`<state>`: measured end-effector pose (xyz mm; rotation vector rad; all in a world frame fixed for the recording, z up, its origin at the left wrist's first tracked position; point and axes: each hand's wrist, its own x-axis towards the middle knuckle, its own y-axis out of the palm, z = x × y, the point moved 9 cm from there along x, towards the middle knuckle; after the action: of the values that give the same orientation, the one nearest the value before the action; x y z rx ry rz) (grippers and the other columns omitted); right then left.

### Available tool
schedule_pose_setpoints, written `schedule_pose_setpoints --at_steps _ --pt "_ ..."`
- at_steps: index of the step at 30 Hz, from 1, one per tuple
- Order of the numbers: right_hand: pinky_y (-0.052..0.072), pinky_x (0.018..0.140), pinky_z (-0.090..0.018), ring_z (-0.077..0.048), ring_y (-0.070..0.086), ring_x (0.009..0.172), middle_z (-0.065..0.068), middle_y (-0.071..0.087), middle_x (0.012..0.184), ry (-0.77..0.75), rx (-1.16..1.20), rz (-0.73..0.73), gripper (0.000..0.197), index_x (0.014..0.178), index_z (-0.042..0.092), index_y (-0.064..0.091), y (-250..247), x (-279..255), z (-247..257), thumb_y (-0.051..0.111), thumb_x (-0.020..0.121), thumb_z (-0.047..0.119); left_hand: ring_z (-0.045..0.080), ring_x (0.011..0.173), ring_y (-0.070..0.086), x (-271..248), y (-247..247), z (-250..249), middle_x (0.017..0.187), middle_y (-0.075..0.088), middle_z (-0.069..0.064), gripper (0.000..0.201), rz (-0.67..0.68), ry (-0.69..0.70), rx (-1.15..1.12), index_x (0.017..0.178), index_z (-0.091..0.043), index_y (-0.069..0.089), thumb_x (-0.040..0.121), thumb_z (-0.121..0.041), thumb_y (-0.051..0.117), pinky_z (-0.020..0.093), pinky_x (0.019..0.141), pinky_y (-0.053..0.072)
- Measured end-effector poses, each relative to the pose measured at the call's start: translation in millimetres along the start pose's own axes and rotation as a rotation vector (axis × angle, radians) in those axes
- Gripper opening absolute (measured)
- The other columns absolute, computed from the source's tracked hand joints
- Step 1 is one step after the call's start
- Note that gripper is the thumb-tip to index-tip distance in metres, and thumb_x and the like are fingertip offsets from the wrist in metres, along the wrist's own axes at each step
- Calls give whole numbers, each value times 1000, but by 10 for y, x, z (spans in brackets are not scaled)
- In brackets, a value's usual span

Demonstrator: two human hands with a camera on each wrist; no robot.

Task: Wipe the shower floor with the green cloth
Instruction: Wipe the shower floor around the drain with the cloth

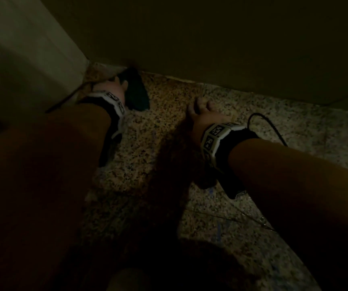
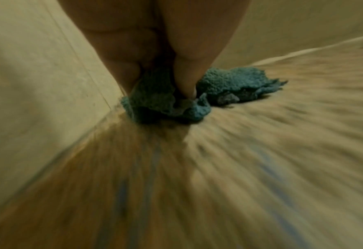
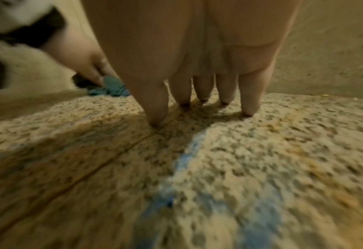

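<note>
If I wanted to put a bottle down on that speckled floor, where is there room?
Free: the speckled floor right of the right hand, up to the back wall, past the black cable. A narrower bare strip lies between the hands. Crowded: the far left corner, where the left hand grips the green cloth against the walls.
</note>
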<state>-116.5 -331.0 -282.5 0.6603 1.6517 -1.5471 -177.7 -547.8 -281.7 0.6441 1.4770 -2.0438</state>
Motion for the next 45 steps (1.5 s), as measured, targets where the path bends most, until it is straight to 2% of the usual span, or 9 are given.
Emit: schedule_pose_setpoints --at_steps 4,8,14,20,26,30,36,41,45 --pt "21 111 -54 -24 -16 145 6 -24 156 -24 16 -6 83 150 32 -9 17 22 -41 51 95 22 40 137 26 135 -187 106 153 19 21 51 -145 -17 -53 147 -2 25 98 -3 40 49 110 22" --pt "19 110 -57 -23 -17 145 7 -26 155 -32 22 -4 83 150 32 -10 28 18 -31 52 96 25 41 137 23 148 -22 121 156 2 18 64 53 3 78 151 -10 -3 101 -10 36 51 106 30" --pt "19 112 -54 -25 -15 145 5 -24 156 -12 0 -9 81 151 32 -9 -7 -45 -13 50 97 20 35 143 11 -263 412 102 157 -1 14 72 177 -39 13 152 -12 1 97 -12 48 48 113 22" --pt "14 116 -48 -28 -13 145 2 -22 157 -9 -6 -13 81 151 28 -9 26 -76 25 51 96 26 30 145 -8 -349 641 149 156 -18 8 95 355 -73 -50 150 -17 -13 90 -16 62 48 115 12" --pt "17 114 -49 -28 -12 145 3 -22 157 -15 -9 -18 80 151 29 -9 41 -27 10 50 97 28 38 141 15 -26 322 279 157 -4 16 74 180 -46 1 151 -11 -5 97 -12 46 47 109 26" --pt "15 113 -53 -26 -16 145 5 -25 156 -15 35 1 80 150 30 -10 69 -58 4 50 97 32 41 135 30 195 48 343 153 18 23 55 -32 -9 -28 147 0 21 97 -4 43 50 109 28" --pt "16 111 -56 -23 -18 145 8 -28 154 -10 24 8 82 149 34 -13 79 -45 -24 50 97 29 40 131 34 37 160 325 155 9 22 60 49 6 64 150 -4 -2 101 -9 32 46 102 36" --pt "15 114 -52 -26 -17 145 5 -27 155 -3 -6 1 83 150 31 -13 63 -118 22 50 96 31 35 144 -1 -323 721 393 157 -13 12 86 327 -97 -38 150 -15 -11 94 -13 55 51 114 18" --pt "18 113 -52 -31 -18 144 1 -28 155 28 -43 -4 90 150 29 -14 151 -84 53 56 93 21 33 144 -7 -579 988 345 156 -16 11 92 389 -93 -47 150 -16 -13 92 -13 58 50 114 16"
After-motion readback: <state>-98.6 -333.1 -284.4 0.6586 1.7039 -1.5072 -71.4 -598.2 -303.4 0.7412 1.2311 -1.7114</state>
